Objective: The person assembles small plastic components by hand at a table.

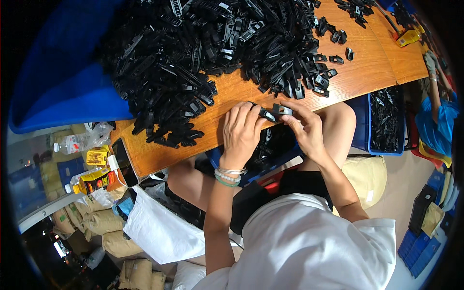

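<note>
At the near edge of the wooden table, my left hand (241, 129) is closed around a long black plastic part (266, 114), its shiny end showing past the fingers. Bracelets circle that wrist. My right hand (308, 130) pinches a small black plastic clip (281, 109) between thumb and fingers, close against the end of the long part. Whether the two pieces touch or are joined I cannot tell. Just beyond my hands lies a big heap of long black plastic parts (193, 53). Several loose small black clips (336, 59) are scattered to its right.
The wooden table (367, 63) runs off to the right. A blue bin (63, 92) leans in at the left. Another blue bin (401, 121) holds black parts. Bottles (94, 181) and a phone (124, 162) are at the left. A co-worker's gloved hand (430, 63) is far right.
</note>
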Tool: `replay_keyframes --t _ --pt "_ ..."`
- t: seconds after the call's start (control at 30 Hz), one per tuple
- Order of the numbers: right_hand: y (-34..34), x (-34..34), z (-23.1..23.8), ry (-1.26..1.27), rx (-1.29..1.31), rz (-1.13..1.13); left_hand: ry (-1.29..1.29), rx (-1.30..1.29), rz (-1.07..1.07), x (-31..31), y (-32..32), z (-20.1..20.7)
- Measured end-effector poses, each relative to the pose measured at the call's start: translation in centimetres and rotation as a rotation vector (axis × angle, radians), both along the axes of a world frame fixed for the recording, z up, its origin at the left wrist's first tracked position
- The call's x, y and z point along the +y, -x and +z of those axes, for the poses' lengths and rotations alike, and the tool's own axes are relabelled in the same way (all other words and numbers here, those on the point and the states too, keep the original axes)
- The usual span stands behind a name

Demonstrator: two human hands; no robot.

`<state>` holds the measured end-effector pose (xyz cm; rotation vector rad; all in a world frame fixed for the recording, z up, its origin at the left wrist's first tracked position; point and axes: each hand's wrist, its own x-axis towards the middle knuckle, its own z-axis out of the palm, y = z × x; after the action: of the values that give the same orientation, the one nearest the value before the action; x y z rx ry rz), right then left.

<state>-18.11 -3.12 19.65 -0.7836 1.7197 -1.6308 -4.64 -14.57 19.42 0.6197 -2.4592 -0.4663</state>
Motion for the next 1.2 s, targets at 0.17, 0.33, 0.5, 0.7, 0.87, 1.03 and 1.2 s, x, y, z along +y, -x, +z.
replay_keyframes --t 0.17,0.33,0.5,0.7,0.87,1.03,1.2 --pt "-0.4 1.0 -1.1 -0.026 0.652 0.026 0.043 0.120 -0.001 0.2 0.2 -0.9" --pt "-1.0 0.9 -0.1 -0.135 0.764 -0.005 -0.006 0.175 -0.020 -0.1 -0.1 -1.5" --pt "-1.3 -0.2 -0.2 -0.116 0.794 0.025 -0.078 0.233 -0.058 0.5 0.2 -1.1" --pt "-1.3 0.2 -0.5 -0.028 0.498 0.115 -0.206 0.278 -0.019 -1.5 -1.7 0.4" --pt "1.2 -3.5 -0.6 -0.107 1.178 -0.166 -0.182 0.329 0.077 -3.0 -0.8 1.5" --pt "2.1 -3.2 -0.1 -0.028 1.238 -0.048 -0.055 0.338 0.016 -4.7 3.5 2.2" --pt "5.0 3.2 2.9 0.211 0.831 -0.210 0.040 0.257 -0.085 -5.3 8.6 3.4"
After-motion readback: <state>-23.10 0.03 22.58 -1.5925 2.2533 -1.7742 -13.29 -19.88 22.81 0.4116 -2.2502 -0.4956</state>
